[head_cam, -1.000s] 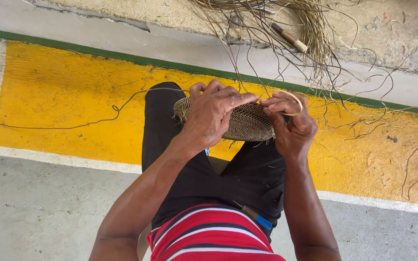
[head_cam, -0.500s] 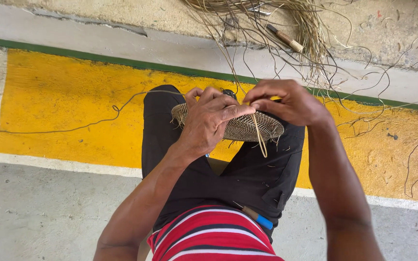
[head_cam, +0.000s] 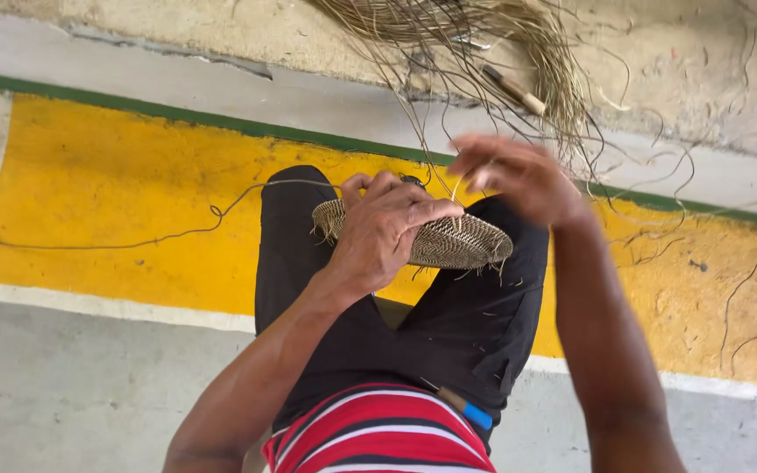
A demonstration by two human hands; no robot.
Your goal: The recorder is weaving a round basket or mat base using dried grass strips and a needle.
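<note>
Woven disc (head_cam: 457,241): lying flat across the black-trousered knees
Left hand (head_cam: 387,229): fingers curling over the disc's near rim, gripping it
Right hand (head_cam: 519,175): blurring above the disc; fingers pinching a pale strand (head_cam: 456,194)
Fibre bundle (head_cam: 484,35): lying beyond on the floor, past the yellow band

Black trousers (head_cam: 449,333); red, white, dark striped shirt (head_cam: 378,434); arms bare.
</note>
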